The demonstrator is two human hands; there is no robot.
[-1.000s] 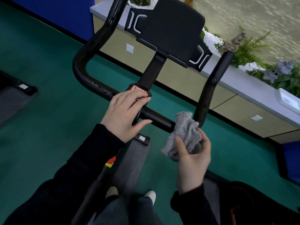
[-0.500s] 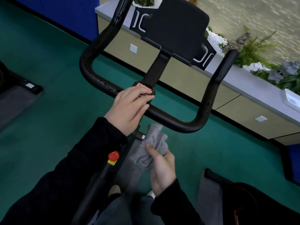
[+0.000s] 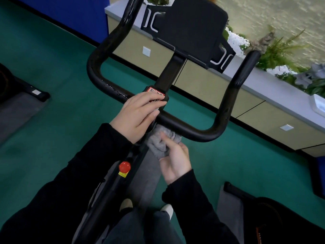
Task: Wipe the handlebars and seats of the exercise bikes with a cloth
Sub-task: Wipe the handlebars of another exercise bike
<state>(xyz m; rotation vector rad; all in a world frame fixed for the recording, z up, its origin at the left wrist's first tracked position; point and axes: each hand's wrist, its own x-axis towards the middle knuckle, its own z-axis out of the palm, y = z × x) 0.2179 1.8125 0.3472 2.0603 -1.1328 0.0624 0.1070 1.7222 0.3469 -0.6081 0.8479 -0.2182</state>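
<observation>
The black U-shaped handlebar [image 3: 198, 132] of an exercise bike fills the middle of the head view, with its black console [image 3: 191, 29] above. My left hand [image 3: 139, 117] rests flat on the bar's centre clamp, fingers straight over a red label [image 3: 154, 90]. My right hand [image 3: 174, 160] grips a crumpled grey cloth [image 3: 159, 141] just under the crossbar, right of the stem; the cloth touches the bar's underside. No seat is in view.
A red knob [image 3: 124, 166] sits on the bike frame [image 3: 112, 189] below my left wrist. Green floor [image 3: 52, 71] surrounds the bike. Parts of other machines stand at the left [image 3: 21, 88] and lower right [image 3: 274, 217]. A beige planter ledge [image 3: 263, 110] with plants runs behind.
My right hand brought the cloth down from the bar's right upright, leftwards, and now up against the crossbar's underside beside the stem. My left hand stayed on the centre clamp.
</observation>
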